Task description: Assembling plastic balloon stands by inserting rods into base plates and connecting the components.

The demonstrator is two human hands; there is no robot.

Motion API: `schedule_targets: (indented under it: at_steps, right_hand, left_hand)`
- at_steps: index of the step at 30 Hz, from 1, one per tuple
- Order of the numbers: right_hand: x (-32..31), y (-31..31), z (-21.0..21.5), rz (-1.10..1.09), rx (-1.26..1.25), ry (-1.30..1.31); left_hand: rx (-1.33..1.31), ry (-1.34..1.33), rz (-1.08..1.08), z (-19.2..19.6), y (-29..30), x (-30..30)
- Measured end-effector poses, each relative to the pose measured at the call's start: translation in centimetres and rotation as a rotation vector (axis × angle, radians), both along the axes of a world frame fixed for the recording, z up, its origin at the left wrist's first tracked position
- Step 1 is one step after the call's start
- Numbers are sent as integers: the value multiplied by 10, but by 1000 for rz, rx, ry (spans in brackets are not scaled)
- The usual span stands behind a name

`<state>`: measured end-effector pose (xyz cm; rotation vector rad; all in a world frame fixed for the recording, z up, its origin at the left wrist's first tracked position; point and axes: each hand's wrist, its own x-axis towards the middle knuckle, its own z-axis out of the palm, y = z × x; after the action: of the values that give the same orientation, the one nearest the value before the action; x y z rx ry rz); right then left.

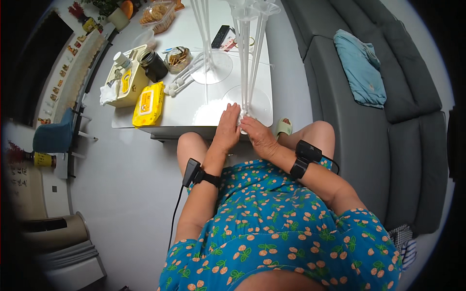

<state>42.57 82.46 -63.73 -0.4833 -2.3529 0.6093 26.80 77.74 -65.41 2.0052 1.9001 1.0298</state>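
At the table's near edge my left hand (227,127) lies with its fingers stretched out together, pointing away from me. My right hand (261,137) comes in from the right, its fingers extended and their tips close to the left hand. A small whitish bit shows between the hands, too hidden to name. Just beyond them stands a clear plastic stand (250,68) with several upright tubes rising from a round transparent base. A second clear stand (206,39) is farther left. White sticks with round ends (180,82) lie beside its base.
On the white table (187,109) are a yellow wipes pack (149,104), a cream tissue box (130,80), a dark jar (153,66), a bowl of brown sticks (178,58), a snack tub (158,17) and a black remote (221,36). A grey sofa (349,145) runs along the right.
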Motion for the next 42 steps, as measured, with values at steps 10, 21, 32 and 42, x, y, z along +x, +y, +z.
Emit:
schedule_targets:
  at_steps: [10,21,32,42]
  right_hand:
    - [-9,-3,14,-41,-580,255]
    - [31,27,21,-102,116,-97]
    - [33,36,15,-31,149,-94]
    - [19,54,-2,-75,199,-93]
  left_hand:
    - [139,-302,-1,28,-31,30]
    - [270,-271,476,31,7,-5]
    - [-9,184,-2,30,93,-21]
    - [167,281,-309,16,178,-50]
